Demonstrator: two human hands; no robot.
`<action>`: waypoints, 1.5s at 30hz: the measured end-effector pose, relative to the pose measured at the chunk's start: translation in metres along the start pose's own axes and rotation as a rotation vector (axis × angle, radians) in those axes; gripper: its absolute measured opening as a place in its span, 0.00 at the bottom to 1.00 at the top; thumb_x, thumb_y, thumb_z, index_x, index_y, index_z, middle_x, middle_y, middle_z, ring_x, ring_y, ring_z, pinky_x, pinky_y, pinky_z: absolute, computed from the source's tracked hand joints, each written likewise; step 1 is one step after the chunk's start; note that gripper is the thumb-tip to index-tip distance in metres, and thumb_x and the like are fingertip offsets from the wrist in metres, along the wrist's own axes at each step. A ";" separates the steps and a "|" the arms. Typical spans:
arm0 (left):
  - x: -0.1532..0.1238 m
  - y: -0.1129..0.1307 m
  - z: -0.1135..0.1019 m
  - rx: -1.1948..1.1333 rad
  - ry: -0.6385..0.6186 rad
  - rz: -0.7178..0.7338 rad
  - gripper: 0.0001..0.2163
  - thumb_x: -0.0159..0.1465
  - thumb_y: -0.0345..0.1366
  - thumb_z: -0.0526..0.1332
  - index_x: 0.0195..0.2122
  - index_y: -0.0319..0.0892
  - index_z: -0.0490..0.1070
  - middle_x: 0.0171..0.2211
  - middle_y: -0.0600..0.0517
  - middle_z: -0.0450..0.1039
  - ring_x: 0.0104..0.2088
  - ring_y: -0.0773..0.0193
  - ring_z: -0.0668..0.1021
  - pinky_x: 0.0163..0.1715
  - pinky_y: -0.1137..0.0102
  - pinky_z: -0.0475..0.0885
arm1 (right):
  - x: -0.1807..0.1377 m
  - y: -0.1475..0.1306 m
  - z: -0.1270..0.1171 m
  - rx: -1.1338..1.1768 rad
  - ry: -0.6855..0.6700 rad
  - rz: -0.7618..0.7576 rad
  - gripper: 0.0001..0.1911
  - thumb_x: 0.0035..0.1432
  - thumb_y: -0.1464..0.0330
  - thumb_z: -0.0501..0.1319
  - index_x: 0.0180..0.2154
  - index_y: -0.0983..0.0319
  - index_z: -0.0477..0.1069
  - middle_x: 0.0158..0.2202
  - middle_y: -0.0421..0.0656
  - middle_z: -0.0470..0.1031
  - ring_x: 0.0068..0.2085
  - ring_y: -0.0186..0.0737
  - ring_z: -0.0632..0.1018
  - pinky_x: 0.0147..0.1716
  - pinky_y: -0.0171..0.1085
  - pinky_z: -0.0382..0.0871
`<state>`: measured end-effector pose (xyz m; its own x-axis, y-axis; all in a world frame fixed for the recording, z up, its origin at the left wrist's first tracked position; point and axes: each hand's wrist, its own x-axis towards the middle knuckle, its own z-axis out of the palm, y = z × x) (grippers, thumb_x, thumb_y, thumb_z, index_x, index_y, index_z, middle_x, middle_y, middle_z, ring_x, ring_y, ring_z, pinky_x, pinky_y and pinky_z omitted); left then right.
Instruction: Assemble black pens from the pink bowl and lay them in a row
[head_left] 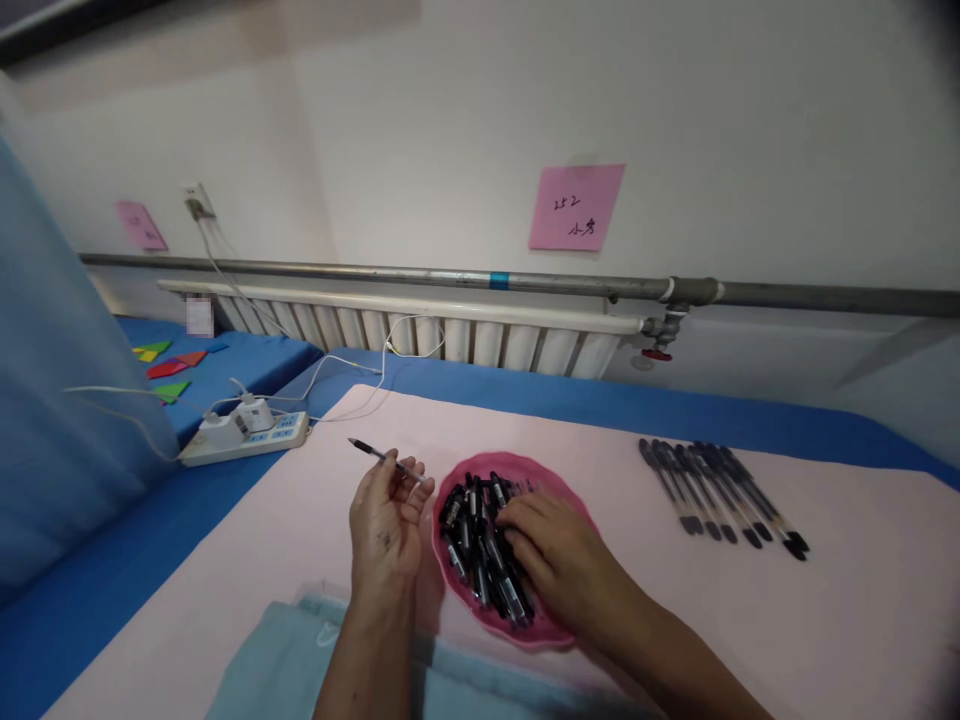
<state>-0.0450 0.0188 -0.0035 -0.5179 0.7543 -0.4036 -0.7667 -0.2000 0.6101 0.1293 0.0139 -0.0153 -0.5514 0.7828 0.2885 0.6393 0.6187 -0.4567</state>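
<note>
My left hand (386, 525) holds a thin pen part (379, 456) between its fingertips, the dark tip pointing up and left, just left of a pink bowl (551, 478). The bowl is full of black pen parts (476, 540). My right hand (559, 560) lies palm down in the bowl, its fingers curled among those parts; whether it grips one is hidden. To the right, several assembled black pens (720, 495) lie side by side on the pale pink cloth (300, 540).
A white power strip (244, 435) with plugged chargers and cables sits at the left on the blue cover. Coloured flat shapes (169, 365) lie further left. A radiator (420, 335) and a pipe run along the wall. A light blue cloth (277, 660) lies near me.
</note>
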 end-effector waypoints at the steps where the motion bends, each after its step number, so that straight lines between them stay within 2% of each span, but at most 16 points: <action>1: 0.000 0.000 -0.001 -0.006 0.000 0.010 0.02 0.54 0.26 0.61 0.27 0.38 0.68 0.21 0.54 0.71 0.22 0.70 0.75 0.23 0.75 0.72 | 0.005 -0.002 0.002 -0.019 0.000 0.023 0.11 0.58 0.76 0.51 0.35 0.61 0.71 0.35 0.44 0.74 0.39 0.42 0.72 0.40 0.41 0.64; 8: -0.002 0.000 -0.001 -0.028 -0.019 0.034 0.01 0.55 0.28 0.61 0.29 0.37 0.69 0.22 0.53 0.71 0.24 0.68 0.75 0.23 0.74 0.71 | 0.051 -0.014 0.023 -0.193 -0.068 0.132 0.13 0.59 0.73 0.51 0.31 0.62 0.73 0.34 0.45 0.76 0.36 0.41 0.73 0.37 0.38 0.62; 12: -0.002 0.001 0.001 -0.049 -0.014 0.012 0.02 0.54 0.28 0.62 0.28 0.37 0.68 0.22 0.53 0.71 0.23 0.68 0.75 0.22 0.73 0.71 | 0.062 -0.012 0.035 -0.230 -0.072 0.180 0.11 0.56 0.74 0.52 0.30 0.63 0.73 0.34 0.46 0.75 0.34 0.40 0.73 0.34 0.36 0.61; 22: 0.001 -0.002 -0.001 -0.082 -0.060 -0.023 0.03 0.54 0.29 0.62 0.29 0.37 0.68 0.22 0.52 0.70 0.22 0.69 0.74 0.21 0.74 0.71 | 0.065 -0.015 0.041 -0.251 -0.079 0.237 0.11 0.55 0.75 0.52 0.31 0.63 0.72 0.33 0.45 0.74 0.34 0.38 0.72 0.31 0.33 0.59; 32: 0.003 -0.003 -0.004 -0.069 -0.086 -0.023 0.06 0.52 0.30 0.64 0.29 0.38 0.68 0.22 0.53 0.70 0.22 0.68 0.74 0.23 0.73 0.71 | 0.059 -0.018 0.035 -0.220 -0.073 0.189 0.13 0.58 0.75 0.49 0.33 0.63 0.72 0.36 0.45 0.75 0.37 0.38 0.73 0.35 0.33 0.62; 39: -0.001 -0.001 -0.002 -0.056 -0.086 -0.020 0.06 0.52 0.30 0.63 0.29 0.38 0.67 0.22 0.53 0.70 0.22 0.69 0.73 0.22 0.74 0.71 | 0.060 -0.023 0.039 -0.203 -0.121 0.180 0.12 0.55 0.75 0.51 0.29 0.63 0.73 0.31 0.46 0.77 0.33 0.41 0.75 0.30 0.35 0.60; 45: -0.003 0.000 -0.001 -0.029 -0.112 -0.022 0.06 0.51 0.30 0.64 0.28 0.38 0.67 0.22 0.53 0.70 0.23 0.69 0.74 0.22 0.74 0.71 | 0.060 -0.027 0.036 -0.138 -0.056 0.187 0.11 0.54 0.77 0.51 0.28 0.64 0.71 0.31 0.47 0.76 0.32 0.41 0.74 0.30 0.36 0.62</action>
<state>-0.0435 0.0156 -0.0029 -0.4563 0.8234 -0.3374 -0.7889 -0.1990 0.5814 0.0598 0.0418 -0.0163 -0.4433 0.8819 0.1606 0.7980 0.4699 -0.3772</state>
